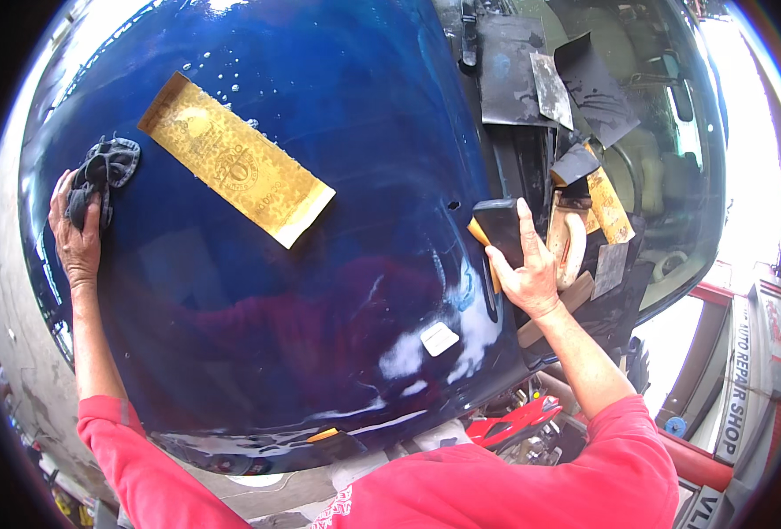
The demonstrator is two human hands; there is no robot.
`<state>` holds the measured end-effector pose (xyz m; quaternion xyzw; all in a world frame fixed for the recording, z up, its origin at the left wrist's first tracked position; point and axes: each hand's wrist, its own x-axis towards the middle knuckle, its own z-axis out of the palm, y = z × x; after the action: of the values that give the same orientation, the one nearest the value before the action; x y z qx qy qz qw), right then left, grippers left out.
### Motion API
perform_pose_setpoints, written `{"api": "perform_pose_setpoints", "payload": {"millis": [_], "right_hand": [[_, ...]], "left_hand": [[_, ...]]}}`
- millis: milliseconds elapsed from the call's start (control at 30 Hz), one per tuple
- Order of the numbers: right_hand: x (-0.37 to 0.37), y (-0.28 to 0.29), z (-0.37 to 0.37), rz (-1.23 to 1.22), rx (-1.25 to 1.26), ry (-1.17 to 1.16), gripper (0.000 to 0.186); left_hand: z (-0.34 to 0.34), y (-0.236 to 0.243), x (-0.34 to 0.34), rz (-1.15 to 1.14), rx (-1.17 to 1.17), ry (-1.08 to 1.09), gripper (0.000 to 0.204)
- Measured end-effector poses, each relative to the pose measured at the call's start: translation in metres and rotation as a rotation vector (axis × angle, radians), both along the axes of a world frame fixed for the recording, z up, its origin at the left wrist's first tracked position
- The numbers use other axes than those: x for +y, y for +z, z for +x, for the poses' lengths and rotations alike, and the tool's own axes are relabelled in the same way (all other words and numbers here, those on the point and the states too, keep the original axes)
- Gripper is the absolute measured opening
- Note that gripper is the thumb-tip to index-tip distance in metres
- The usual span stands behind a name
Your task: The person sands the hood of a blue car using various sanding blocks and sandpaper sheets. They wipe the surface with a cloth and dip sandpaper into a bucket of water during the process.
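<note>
While the left hand [78,225] rests at the front edge of the blue hood [276,309], its fingers are bent over a dark, crumpled cloth [104,181], which bulges out past the fingertips. The right hand [531,273] is at the hood's windshield edge, thumb and forefinger parted on either side of a black block [500,225] that it has hold of; the other fingers are hidden. Yellow paper shows under the block's side toward the hood.

Between the hands, nearer the left one, a long yellow sheet [236,159] lies aslant on the hood, mottled and printed, its end toward the front edge browner. Water drops [223,78] dot the paint just beyond it. Toward the corner where the near edge meets the windshield edge, a small white square [440,339] lies among whitish wet streaks. A small orange piece [323,435] sits at the near edge.

Beside the right hand, over the base of the windshield [681,176], are a pale curved handle [571,251], a brown strip [577,295], a yellow strip [611,212] and a grey piece [611,270]. Dark sheets [507,79] overlap farther off.
</note>
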<state>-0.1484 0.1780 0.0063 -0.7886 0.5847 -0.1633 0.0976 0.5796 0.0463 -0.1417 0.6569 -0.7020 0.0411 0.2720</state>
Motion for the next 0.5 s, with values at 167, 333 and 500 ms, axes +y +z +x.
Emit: {"api": "perform_pose_setpoints", "payload": {"millis": [167, 333, 500], "right_hand": [[-0.147, -0.015, 0.023, -0.17, 0.215, 0.014, 0.083], [-0.107, -0.021, 0.019, -0.324, 0.302, 0.077, 0.081], [0.158, 0.013, -0.011, -0.103, 0.192, -0.091, 0.089]], "left_hand": [[0.024, -0.015, -0.014, -0.081, 0.007, -0.097, 0.051], [0.077, -0.051, -0.037, 0.013, 0.024, -0.09, 0.052], [0.086, -0.064, -0.058, -0.045, -0.199, -0.02, 0.059]]}}
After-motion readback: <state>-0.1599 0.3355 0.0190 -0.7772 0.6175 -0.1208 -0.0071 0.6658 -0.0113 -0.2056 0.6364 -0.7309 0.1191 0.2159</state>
